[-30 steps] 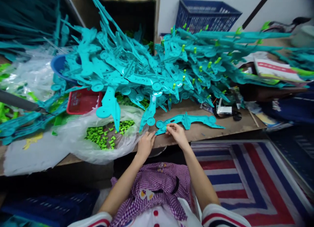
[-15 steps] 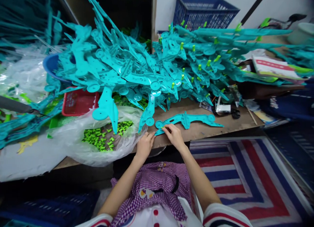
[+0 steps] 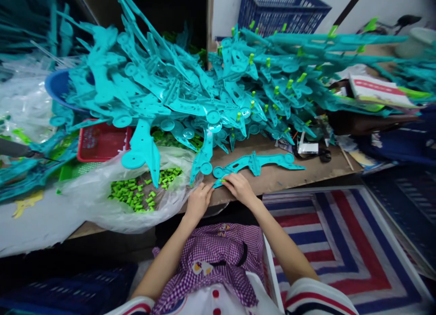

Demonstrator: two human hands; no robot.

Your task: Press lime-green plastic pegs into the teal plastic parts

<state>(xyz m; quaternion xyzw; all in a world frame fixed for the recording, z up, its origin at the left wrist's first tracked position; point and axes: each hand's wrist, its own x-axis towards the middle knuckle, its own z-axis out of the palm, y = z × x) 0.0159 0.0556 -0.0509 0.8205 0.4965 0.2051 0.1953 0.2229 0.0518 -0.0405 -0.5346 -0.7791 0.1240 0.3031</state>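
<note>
A long teal plastic bow-shaped part (image 3: 269, 160) lies flat along the front of the table, its left end between my hands. My left hand (image 3: 200, 199) has its fingers closed on that end's tip. My right hand (image 3: 241, 188) pinches a small green plastic piece (image 3: 223, 181) against the part, near a round disc; the fingertips hide most of it. Left of my hands, many loose green pieces (image 3: 127, 194) lie in an opened clear plastic bag (image 3: 91, 215).
A tall heap of teal parts (image 3: 163, 88) fills the table's back, many on the right with green pieces attached. A red tray (image 3: 102, 142) and a blue bowl (image 3: 56, 90) are at left. A blue crate (image 3: 282, 11) stands behind; black scissors (image 3: 325, 155) lie at right.
The whole view has shifted slightly, so the table things appear a little further left. Both hands stay at the teal part's left end, the right fingers slightly lower on the green piece.
</note>
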